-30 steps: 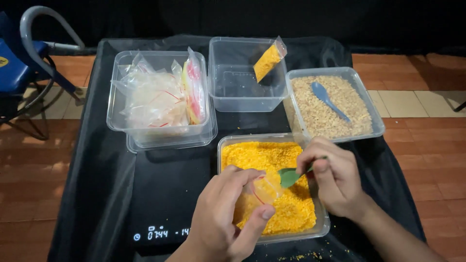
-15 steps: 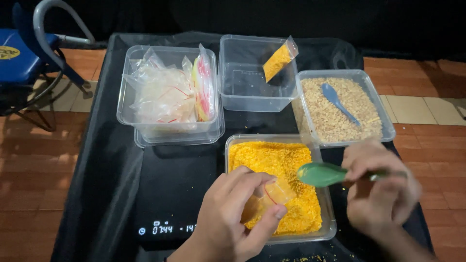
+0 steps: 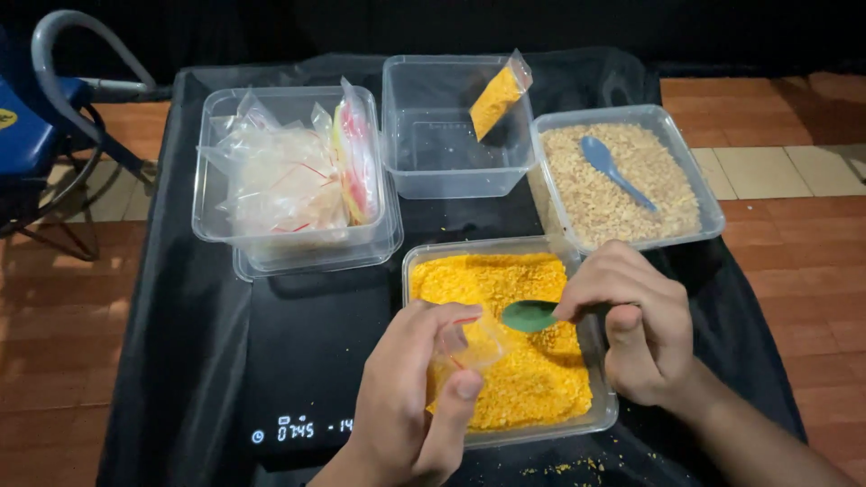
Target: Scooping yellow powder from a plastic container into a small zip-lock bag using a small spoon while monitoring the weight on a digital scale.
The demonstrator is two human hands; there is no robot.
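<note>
My left hand [image 3: 410, 397] pinches a small clear zip bag [image 3: 469, 344] with some yellow grain in it, held open above a clear tub of yellow grain [image 3: 499, 254]. My right hand [image 3: 636, 320] grips a green spoon [image 3: 529, 316], its bowl pointing left at the bag's mouth, just over the yellow grain. Both hands hover over the near tub.
A tub of pale beige grain [image 3: 699, 167] with a blue spoon [image 3: 613, 169] sits at the right. A clear tub [image 3: 424, 149] behind holds one filled yellow packet [image 3: 498, 95]. A tub of empty bags [image 3: 280, 171] stands left. A black scale surface with display [image 3: 298, 429] lies below. A blue chair [image 3: 27, 135] stands far left.
The green spoon has swung back left from beside the tub toward the bag's mouth. My left hand has kept the bag over the yellow grain.
</note>
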